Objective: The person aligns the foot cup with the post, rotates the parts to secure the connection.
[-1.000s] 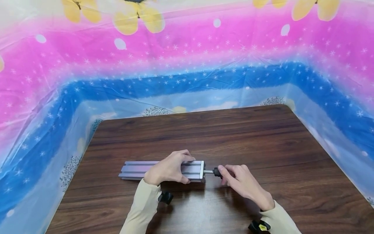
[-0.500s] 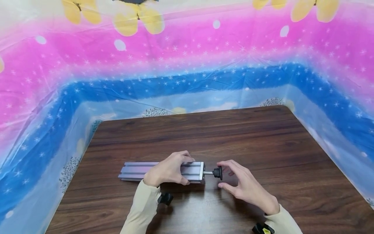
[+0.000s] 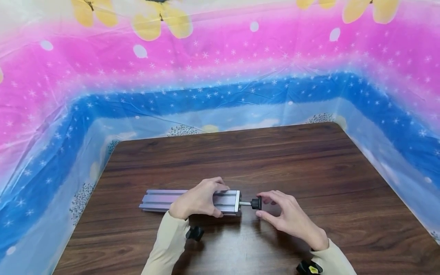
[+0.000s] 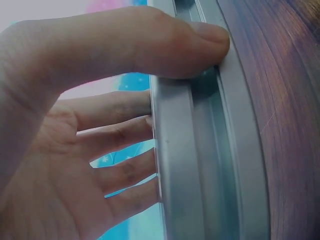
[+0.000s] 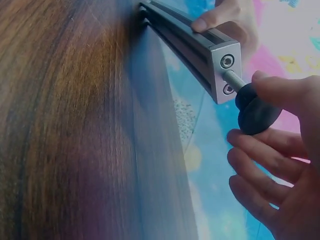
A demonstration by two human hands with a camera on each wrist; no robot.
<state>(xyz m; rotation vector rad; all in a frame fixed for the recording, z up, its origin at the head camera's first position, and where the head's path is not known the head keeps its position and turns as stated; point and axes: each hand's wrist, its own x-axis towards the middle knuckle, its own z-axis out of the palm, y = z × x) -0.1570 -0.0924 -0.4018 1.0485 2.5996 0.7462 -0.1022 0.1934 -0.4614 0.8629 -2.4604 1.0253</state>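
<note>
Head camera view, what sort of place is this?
Probably a makeshift indoor workstation: a brown table, a printed cloth around it, and a slotted metal bar gripped by the left hand.

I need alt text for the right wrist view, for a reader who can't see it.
The right hand has its thumb and fingers around a black knob on a threaded rod, which sticks out of the end of a metal bar. Farther back, the left hand holds the bar. A brown table fills the left side, with patterned cloth behind.
</note>
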